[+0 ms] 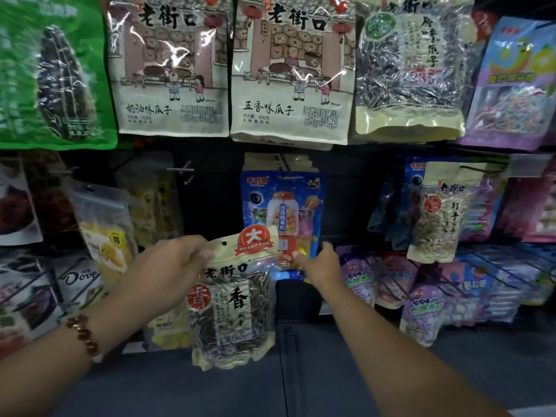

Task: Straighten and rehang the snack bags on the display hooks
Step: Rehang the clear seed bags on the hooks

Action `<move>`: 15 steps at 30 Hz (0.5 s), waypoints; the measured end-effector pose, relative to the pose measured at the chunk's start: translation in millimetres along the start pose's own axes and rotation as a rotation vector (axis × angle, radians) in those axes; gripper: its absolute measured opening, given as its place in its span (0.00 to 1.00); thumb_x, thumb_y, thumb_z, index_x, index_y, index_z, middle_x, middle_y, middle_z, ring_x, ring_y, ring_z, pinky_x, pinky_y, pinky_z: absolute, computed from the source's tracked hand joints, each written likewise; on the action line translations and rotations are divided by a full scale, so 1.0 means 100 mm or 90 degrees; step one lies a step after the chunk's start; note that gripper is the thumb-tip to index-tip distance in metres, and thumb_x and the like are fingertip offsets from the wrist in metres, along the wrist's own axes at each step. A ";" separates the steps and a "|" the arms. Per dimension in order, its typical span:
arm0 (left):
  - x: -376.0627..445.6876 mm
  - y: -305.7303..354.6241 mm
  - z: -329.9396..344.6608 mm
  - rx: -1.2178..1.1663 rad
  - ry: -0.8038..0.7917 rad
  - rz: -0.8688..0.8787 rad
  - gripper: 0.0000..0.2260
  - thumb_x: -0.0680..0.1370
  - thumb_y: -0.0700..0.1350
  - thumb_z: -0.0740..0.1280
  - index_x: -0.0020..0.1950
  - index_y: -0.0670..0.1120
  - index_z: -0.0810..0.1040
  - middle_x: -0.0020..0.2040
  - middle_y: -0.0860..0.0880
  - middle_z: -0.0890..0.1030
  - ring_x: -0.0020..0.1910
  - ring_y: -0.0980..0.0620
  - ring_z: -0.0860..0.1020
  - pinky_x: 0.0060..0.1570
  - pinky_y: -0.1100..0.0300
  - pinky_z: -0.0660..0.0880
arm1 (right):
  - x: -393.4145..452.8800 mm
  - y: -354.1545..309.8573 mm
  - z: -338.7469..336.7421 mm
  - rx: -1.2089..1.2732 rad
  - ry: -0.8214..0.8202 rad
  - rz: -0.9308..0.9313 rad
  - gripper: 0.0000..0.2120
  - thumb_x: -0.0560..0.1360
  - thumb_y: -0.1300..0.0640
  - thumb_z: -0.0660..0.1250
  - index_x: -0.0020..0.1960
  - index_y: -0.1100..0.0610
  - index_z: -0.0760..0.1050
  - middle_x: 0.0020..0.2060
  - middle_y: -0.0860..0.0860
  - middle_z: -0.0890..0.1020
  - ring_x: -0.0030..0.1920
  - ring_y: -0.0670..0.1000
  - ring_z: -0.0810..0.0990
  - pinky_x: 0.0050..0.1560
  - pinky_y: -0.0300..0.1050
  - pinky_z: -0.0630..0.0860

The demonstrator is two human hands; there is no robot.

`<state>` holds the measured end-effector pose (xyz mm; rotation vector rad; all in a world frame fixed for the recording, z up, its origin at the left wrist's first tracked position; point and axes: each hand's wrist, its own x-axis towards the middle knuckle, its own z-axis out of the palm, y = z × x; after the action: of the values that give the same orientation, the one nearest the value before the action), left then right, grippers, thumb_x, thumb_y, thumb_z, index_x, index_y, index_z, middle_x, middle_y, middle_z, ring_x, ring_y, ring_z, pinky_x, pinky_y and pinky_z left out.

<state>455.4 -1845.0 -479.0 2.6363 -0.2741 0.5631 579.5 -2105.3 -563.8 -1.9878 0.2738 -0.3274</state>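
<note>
Hands are working: left hand is pinching a seed bag's top corner; right hand is pinching the hanging blue bag's bottom.

Green bag blurred, edge-cropped.

A row of large snack bags hangs along the top of the rack. Below its middle a candy bag hangs on a hook, with a bare hook to its left and a seed bag to its right. In front of the candy bag, lower and to its left, the left hand pinches the top edge of a sunflower seed bag. The right hand touches the candy bag's lower right part.
</note>
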 end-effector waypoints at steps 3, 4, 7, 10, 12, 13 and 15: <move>0.00 -0.02 -0.02 -0.006 0.004 -0.004 0.13 0.82 0.52 0.60 0.39 0.50 0.74 0.32 0.51 0.78 0.31 0.55 0.76 0.34 0.52 0.74 | -0.05 0.03 -0.05 0.023 -0.012 -0.010 0.12 0.72 0.51 0.74 0.46 0.57 0.75 0.38 0.50 0.78 0.37 0.49 0.76 0.34 0.44 0.71; 0.00 -0.03 -0.03 -0.005 0.006 -0.004 0.13 0.82 0.52 0.60 0.38 0.50 0.74 0.32 0.51 0.78 0.31 0.55 0.76 0.34 0.52 0.74 | -0.08 0.03 -0.08 0.051 -0.029 -0.016 0.12 0.72 0.51 0.74 0.47 0.57 0.75 0.39 0.49 0.79 0.37 0.47 0.77 0.33 0.42 0.70; -0.02 -0.01 -0.07 0.001 0.007 -0.014 0.13 0.82 0.52 0.60 0.39 0.50 0.74 0.33 0.51 0.79 0.32 0.54 0.76 0.35 0.53 0.74 | -0.21 0.01 -0.15 0.115 -0.072 -0.013 0.15 0.73 0.52 0.74 0.52 0.59 0.74 0.45 0.50 0.80 0.41 0.47 0.78 0.37 0.42 0.72; -0.04 0.07 -0.11 -0.007 0.007 -0.018 0.13 0.82 0.51 0.60 0.39 0.50 0.74 0.33 0.51 0.79 0.31 0.54 0.76 0.33 0.53 0.74 | -0.33 -0.02 -0.23 0.157 -0.063 0.003 0.14 0.73 0.53 0.73 0.50 0.59 0.71 0.42 0.52 0.77 0.36 0.48 0.76 0.36 0.42 0.71; -0.05 0.12 -0.15 -0.006 0.005 -0.012 0.13 0.82 0.50 0.60 0.39 0.50 0.73 0.31 0.50 0.78 0.28 0.55 0.75 0.31 0.55 0.73 | -0.41 -0.05 -0.32 0.201 -0.050 0.010 0.13 0.72 0.53 0.73 0.50 0.56 0.71 0.44 0.53 0.79 0.39 0.51 0.79 0.39 0.46 0.75; -0.05 0.13 -0.16 -0.003 0.006 -0.009 0.12 0.82 0.50 0.60 0.39 0.51 0.74 0.31 0.51 0.78 0.28 0.56 0.74 0.30 0.55 0.73 | -0.46 -0.07 -0.37 0.217 -0.046 0.008 0.12 0.72 0.53 0.72 0.51 0.54 0.72 0.46 0.54 0.81 0.42 0.52 0.81 0.42 0.49 0.78; -0.03 0.14 -0.19 -0.007 0.012 -0.002 0.11 0.82 0.50 0.61 0.40 0.52 0.74 0.32 0.52 0.79 0.31 0.56 0.76 0.34 0.53 0.76 | -0.58 -0.10 -0.47 0.229 -0.054 -0.003 0.09 0.73 0.54 0.71 0.51 0.52 0.75 0.48 0.55 0.83 0.46 0.54 0.83 0.47 0.52 0.80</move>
<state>442.4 -1848.8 -459.1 2.6189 -0.2664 0.5834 509.2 -2121.1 -542.1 -1.6435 0.1448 -0.2736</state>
